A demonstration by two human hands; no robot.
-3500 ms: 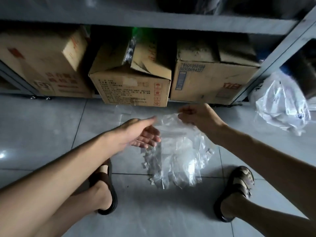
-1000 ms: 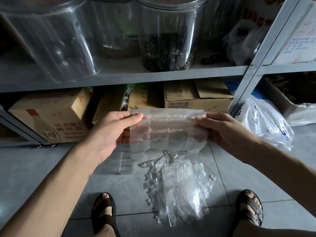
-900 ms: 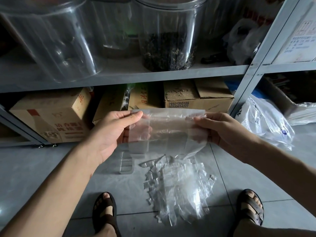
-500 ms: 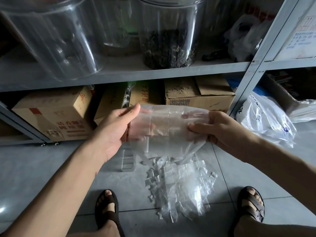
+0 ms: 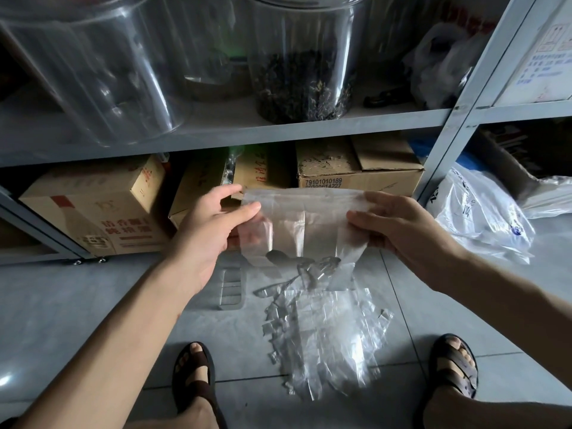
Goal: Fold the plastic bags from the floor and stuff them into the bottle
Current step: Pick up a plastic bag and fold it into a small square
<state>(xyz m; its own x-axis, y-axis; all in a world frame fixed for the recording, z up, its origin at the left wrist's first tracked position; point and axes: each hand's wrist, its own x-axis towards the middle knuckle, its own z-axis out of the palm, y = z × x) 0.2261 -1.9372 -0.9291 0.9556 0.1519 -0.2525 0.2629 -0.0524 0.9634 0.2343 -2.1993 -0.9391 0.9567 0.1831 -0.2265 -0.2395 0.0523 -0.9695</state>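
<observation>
The clear plastic bag point(image 5: 297, 224) is held up in the air in front of the person, above the floor, and it is stretched flat between the two hands with its top edge about level. The left hand point(image 5: 210, 230) pinches the left side of the bag: the thumb lies on the near face close to the top corner, and the other fingers are behind the plastic, where they show through it faintly. The right hand point(image 5: 399, 224) grips the right side in the same way, with the thumb in front and the fingers curled behind the edge. The lower part of the bag hangs loose and wrinkled. Directly below it, a pile of more clear plastic bags point(image 5: 322, 335) lies on the grey tiled floor point(image 5: 62, 305), between the person's two feet in brown sandals point(image 5: 195, 376). Just left of the pile there is a small clear ribbed object point(image 5: 230, 289); I cannot tell what it is. Behind the hands stands a grey metal shelf point(image 5: 278, 128). Under its board are several cardboard boxes point(image 5: 93, 212), and on the board stand big transparent jars point(image 5: 93, 66), one of them partly filled with something dark point(image 5: 301, 82). To the right, beside the shelf post, a white printed plastic bag point(image 5: 479, 212) lies on the floor.
</observation>
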